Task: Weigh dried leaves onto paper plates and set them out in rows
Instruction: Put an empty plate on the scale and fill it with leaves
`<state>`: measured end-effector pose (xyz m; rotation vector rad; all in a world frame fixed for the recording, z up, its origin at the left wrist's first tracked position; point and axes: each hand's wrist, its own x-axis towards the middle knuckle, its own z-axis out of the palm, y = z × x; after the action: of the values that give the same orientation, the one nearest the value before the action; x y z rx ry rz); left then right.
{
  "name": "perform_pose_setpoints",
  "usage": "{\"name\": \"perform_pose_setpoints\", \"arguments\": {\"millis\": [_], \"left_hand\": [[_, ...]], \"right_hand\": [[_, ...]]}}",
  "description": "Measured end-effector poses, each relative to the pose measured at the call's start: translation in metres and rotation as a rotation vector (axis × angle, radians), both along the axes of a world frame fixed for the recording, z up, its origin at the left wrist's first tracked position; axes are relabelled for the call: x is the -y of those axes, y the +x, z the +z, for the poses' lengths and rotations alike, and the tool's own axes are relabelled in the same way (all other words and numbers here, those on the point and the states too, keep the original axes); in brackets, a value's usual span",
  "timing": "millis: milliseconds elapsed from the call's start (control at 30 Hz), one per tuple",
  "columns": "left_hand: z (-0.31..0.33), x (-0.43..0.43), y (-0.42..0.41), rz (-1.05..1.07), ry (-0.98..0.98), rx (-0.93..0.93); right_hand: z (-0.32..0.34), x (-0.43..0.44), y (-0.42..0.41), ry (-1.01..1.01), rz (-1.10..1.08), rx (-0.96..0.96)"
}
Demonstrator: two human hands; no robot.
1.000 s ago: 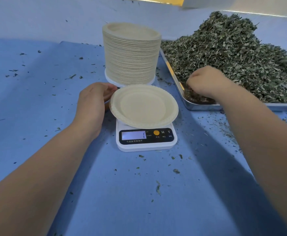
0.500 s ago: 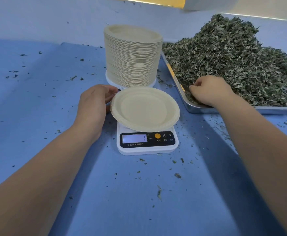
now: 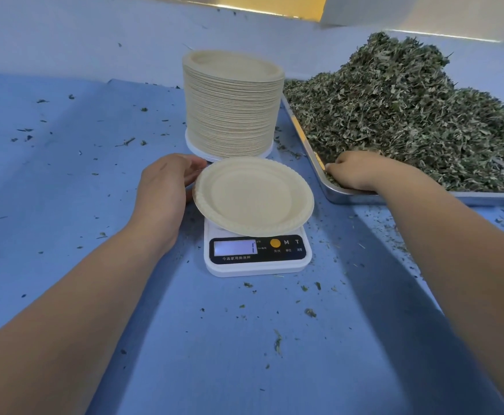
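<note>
While the left hand (image 3: 162, 190) grips the paper plate (image 3: 253, 196) by its rim, centring it on the kitchen scale (image 3: 258, 265), the right hand (image 3: 358, 172) pinches dried leaves (image 3: 409, 115) right of the scale.

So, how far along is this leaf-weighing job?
Barely started, by what shows. Done: an empty paper plate sits on the kitchen scale. In hand: the left hand holds the plate's rim while the right hand grabs dried leaves from the metal tray. Left: weighing, then laying out rows; no filled plates are in view, and the stack of plates is tall.
</note>
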<state>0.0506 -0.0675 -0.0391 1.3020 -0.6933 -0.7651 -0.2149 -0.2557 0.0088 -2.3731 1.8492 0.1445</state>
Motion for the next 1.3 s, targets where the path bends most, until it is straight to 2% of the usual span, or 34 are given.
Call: {"name": "perform_pose_setpoints", "arguments": {"millis": [100, 200, 267, 300, 367, 467, 600, 800, 1100, 1300], "left_hand": [[0.001, 0.0, -0.001, 0.0, -0.003, -0.004], [0.001, -0.001, -0.002, -0.002, -0.005, -0.003], [0.001, -0.001, -0.002, -0.003, -0.005, 0.002], [0.001, -0.001, -0.002, -0.003, -0.002, 0.006], [0.001, -0.001, -0.001, 0.0, 0.003, 0.014], [0.001, 0.001, 0.0, 0.008, 0.008, 0.016], [0.001, 0.001, 0.0, 0.005, -0.01, 0.009], [0.0, 0.002, 0.0, 0.008, -0.005, -0.002], [-0.002, 0.002, 0.001, 0.01, 0.006, 0.023], [-0.001, 0.001, 0.0, 0.009, 0.012, 0.028]], "right_hand": [[0.004, -0.007, 0.003, -0.115, 0.093, 0.051], [0.008, -0.014, -0.001, -0.423, 0.109, 0.242], [0.009, -0.014, -0.005, -0.518, 0.068, 0.259], [0.009, -0.013, -0.004, -0.483, 0.019, 0.184], [0.004, -0.009, -0.001, -0.289, -0.083, -0.023], [-0.003, -0.005, 0.004, -0.102, -0.033, -0.04], [0.0, -0.012, 0.009, -0.104, 0.079, 0.016], [-0.009, -0.035, 0.01, -0.091, 0.118, 0.161], [-0.011, -0.045, 0.008, -0.197, 0.126, 0.202], [0.002, -0.029, 0.006, -0.268, 0.081, 0.318]]}}
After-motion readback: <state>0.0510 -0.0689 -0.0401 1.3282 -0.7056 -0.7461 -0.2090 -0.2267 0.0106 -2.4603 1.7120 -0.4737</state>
